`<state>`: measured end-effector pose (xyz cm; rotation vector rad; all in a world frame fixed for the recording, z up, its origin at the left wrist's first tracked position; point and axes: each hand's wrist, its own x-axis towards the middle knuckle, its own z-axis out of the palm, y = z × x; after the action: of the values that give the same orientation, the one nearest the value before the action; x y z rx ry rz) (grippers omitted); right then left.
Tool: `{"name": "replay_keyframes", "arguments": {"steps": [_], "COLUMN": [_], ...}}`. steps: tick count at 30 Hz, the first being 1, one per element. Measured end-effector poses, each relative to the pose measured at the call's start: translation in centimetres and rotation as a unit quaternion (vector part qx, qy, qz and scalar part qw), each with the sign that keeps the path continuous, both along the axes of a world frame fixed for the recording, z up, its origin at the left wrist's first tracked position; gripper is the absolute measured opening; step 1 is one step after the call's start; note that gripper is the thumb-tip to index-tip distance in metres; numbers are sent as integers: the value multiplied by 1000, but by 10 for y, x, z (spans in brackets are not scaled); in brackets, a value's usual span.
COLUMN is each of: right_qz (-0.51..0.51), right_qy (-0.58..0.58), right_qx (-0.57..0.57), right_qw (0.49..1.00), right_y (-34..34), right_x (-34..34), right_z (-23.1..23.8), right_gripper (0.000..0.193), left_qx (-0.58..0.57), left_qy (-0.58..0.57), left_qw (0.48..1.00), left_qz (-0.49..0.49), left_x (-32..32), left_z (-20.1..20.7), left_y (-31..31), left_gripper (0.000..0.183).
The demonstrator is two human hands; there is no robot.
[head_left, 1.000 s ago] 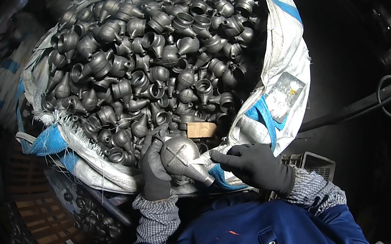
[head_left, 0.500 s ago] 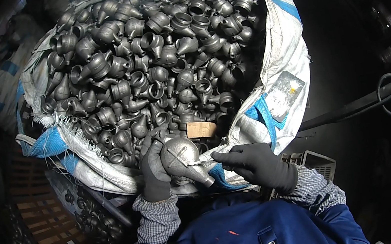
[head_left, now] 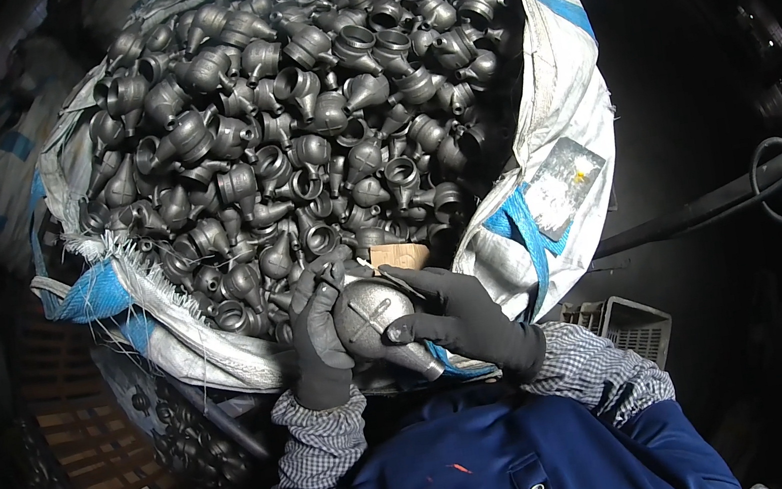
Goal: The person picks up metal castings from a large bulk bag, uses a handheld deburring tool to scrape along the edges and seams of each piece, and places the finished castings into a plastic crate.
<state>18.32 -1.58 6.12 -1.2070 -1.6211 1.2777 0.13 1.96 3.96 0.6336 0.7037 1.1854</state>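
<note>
A grey, rounded metal casting with a raised cross on its face and a tapered neck sits between my hands at the near rim of a big white woven sack. My gloved left hand grips its left side. On the other side, my gloved right hand has its thumb on the casting and its fingers over the far edge. The fingertips behind it are partly hidden. Many similar castings fill the sack. Just beyond my right fingers lies a small tan block.
Blue straps hang at the sack's sides. A slatted brown pallet and a heap of smaller dark parts lie at lower left. To the right are a grey plastic crate and a dark bar with a looped cable.
My right hand has moved left and closed on the casting, its thumb now on the near face. My left hand keeps its grip as the casting shifts slightly right.
</note>
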Motion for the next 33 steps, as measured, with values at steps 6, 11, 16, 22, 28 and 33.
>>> {"name": "replay_keyframes", "arguments": {"steps": [6,11,16,22,28,33], "right_qz": [-18,32,39,3,-56,-24], "right_qy": [95,30,89,20,132,163], "right_qx": [-103,-24,-79,-12,-133,-10], "right_qw": [990,999,992,1000,981,986], "right_y": [3,-2,-2,-2,-3,-14], "right_x": [-2,3,4,0,6,-1], "right_z": [2,-10,-5,-8,2,6], "right_gripper": [55,70,73,63,45,43], "left_qx": [-13,-35,-20,7,-52,-89], "left_qy": [-57,-51,-59,25,-61,-96], "left_qw": [998,998,998,1000,997,991], "left_qz": [-13,-13,-31,-3,-11,-15], "left_x": [-10,-8,-16,-6,-16,-20], "left_z": [-39,-32,-34,-17,-35,-54], "left_y": [8,8,7,7,11,14], "left_gripper": [30,32,35,35,34,31]}}
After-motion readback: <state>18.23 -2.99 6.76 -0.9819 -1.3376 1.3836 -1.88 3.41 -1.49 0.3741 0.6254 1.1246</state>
